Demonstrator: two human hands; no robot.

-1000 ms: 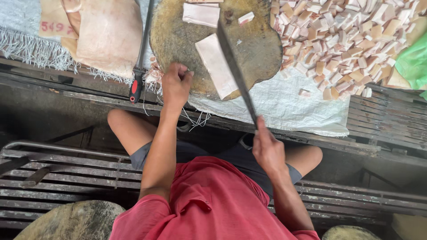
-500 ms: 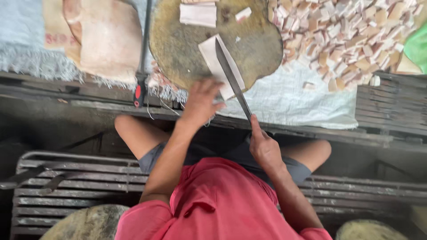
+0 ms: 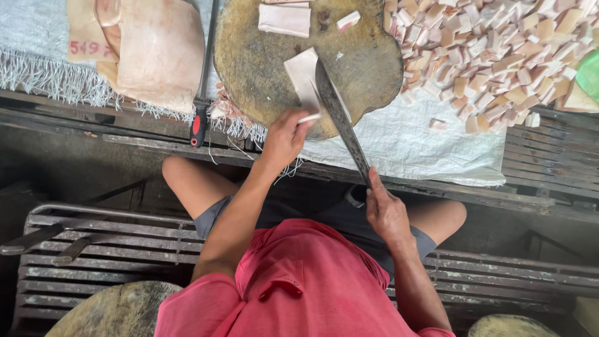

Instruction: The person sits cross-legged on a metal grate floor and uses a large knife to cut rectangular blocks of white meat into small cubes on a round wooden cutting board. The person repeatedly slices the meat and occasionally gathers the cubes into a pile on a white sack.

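Note:
My right hand [image 3: 387, 212] grips the handle of a long, dark knife [image 3: 340, 118]. Its blade reaches up across a round wooden chopping block [image 3: 249, 56] and lies along the right edge of a pale slab of fat [image 3: 301, 75]. At the block's near edge, my left hand [image 3: 284, 137] pinches a thin white strip [image 3: 310, 117] at the near end of the slab, just left of the blade. A second pale piece [image 3: 284, 19] lies at the block's far side.
Several cut pale cubes [image 3: 499, 56] are heaped to the right on a white woven sheet [image 3: 412, 150]. A big slab of skin [image 3: 156, 50] and a red-handled sharpening steel [image 3: 198, 125] lie left. A slatted metal bench [image 3: 93, 249] is below me.
My left hand has moved right from the block's near-left edge to the slab and pinched a strip. The knife has shifted left along the slab's right edge.

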